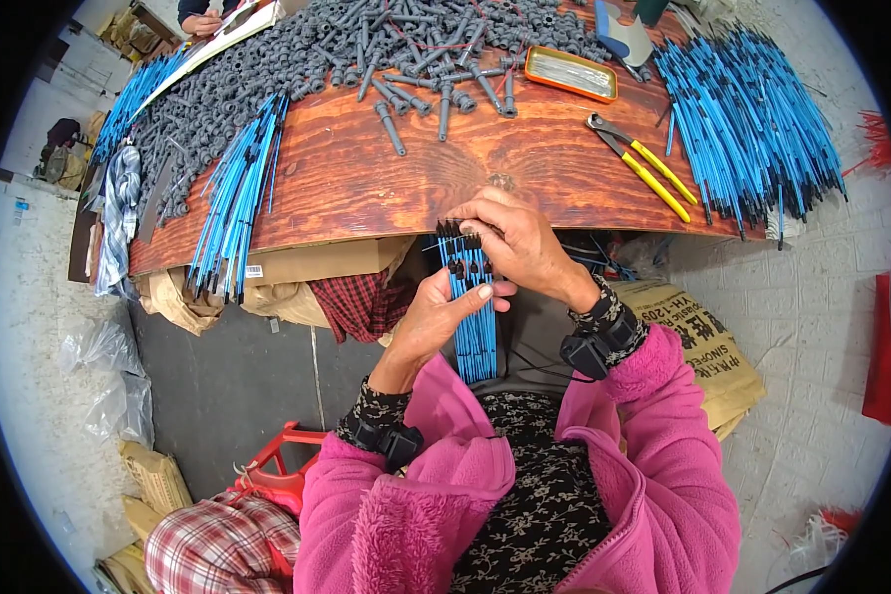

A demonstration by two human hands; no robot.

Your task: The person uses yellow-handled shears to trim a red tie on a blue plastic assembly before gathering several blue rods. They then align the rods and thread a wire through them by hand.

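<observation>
At the table's near edge, above my lap, my left hand [434, 322] is closed round a bundle of thin blue rods [475, 346] with dark tips. The bundle stands nearly upright, its tips toward the table. My right hand [525, 246] is curled over the top of the same bundle, with thumb and fingers against the black tips [457, 234]. Just what its fingertips pinch is partly hidden.
On the wooden table [337, 168] lie a heap of grey plastic pieces [297, 79], yellow-handled pliers [645, 168] and an orange-rimmed tin [569, 74] of thin metal pins. Blue rods [752, 129] pile up at right; a smaller bunch [236, 198] overhangs the left edge. Another person's hand [203, 22] shows far left.
</observation>
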